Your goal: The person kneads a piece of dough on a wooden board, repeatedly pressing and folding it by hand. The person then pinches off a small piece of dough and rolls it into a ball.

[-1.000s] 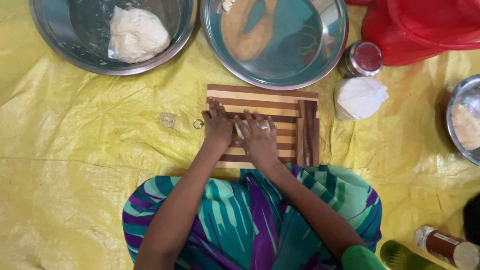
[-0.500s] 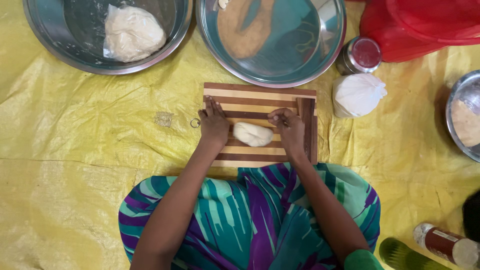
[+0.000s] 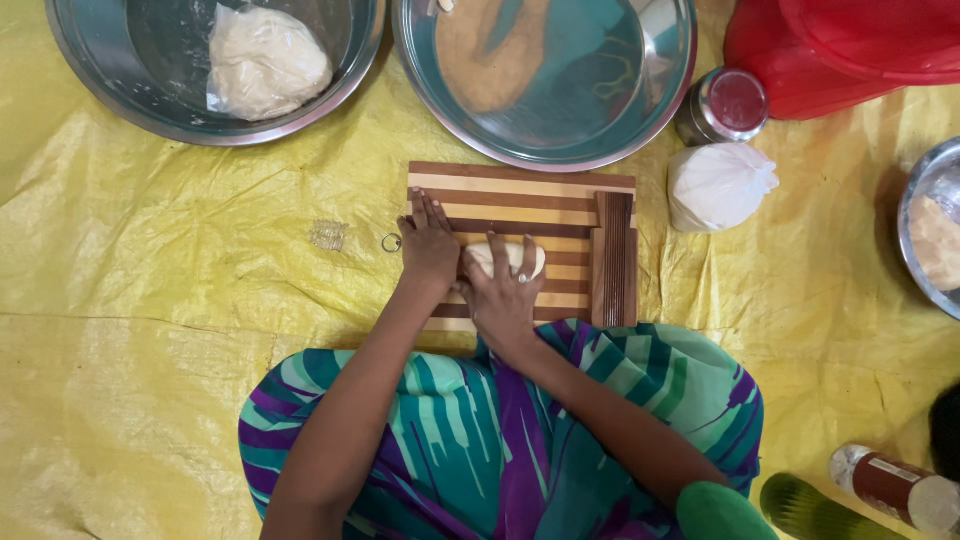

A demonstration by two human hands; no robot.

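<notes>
Your right hand (image 3: pixel 503 295) lies open, fingers spread flat over the dough piece (image 3: pixel 505 258) in the middle of the striped wooden board (image 3: pixel 520 192). Your left hand (image 3: pixel 430 250) is open too, pressing on the board's left edge just beside the dough. Keep that left palm planted so the board can't slide on the yellow sheet (image 3: pixel 180 280), and press evenly with all 4 fingers.

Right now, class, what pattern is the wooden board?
Board: light and dark brown stripes, head view.
</notes>
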